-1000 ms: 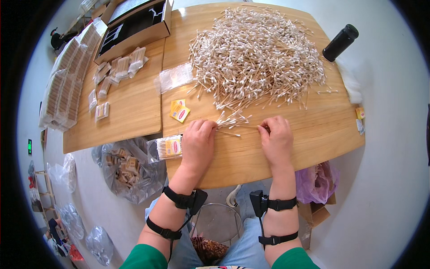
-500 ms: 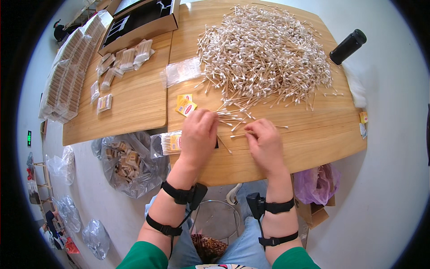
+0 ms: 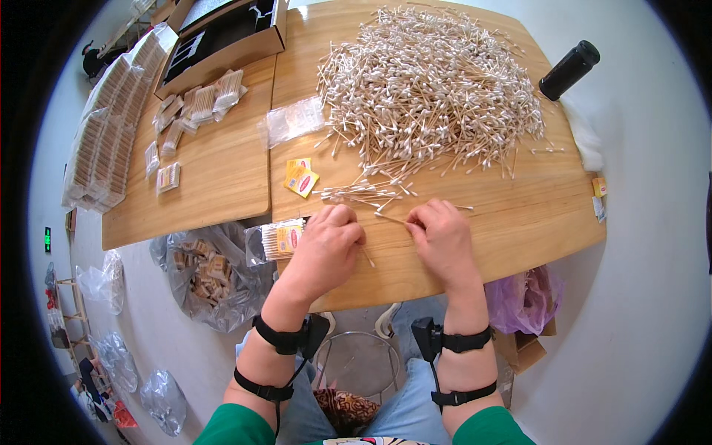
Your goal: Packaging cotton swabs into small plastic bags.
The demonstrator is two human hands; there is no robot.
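Observation:
My left hand (image 3: pixel 325 243) rests at the table's near edge with its fingers curled. A cotton swab's tip pokes out beneath its fingertips, which hide the rest. Beside its wrist lies a clear plastic bag (image 3: pixel 280 240) of cotton swabs with a yellow card inside. My right hand (image 3: pixel 443 236) pinches a cotton swab (image 3: pixel 391 218) between thumb and fingers, white tip pointing left. Just beyond both hands, several loose swabs (image 3: pixel 361 194) lie in a small spread. Two yellow cards (image 3: pixel 302 180) overlap to their left.
A big heap of cotton swabs (image 3: pixel 437 89) covers the far table. Filled packs (image 3: pixel 199 104), a cardboard box (image 3: pixel 222 48) and stacked packs (image 3: pixel 111 126) stand left. A black bottle (image 3: pixel 569 70) stands at the right edge. A grey bag of packs (image 3: pixel 222 274) sits below.
My left hand has drawn back toward the near edge, and the swab under its fingertips has shifted nearer. The right hand keeps its pinch; its swab has turned slightly.

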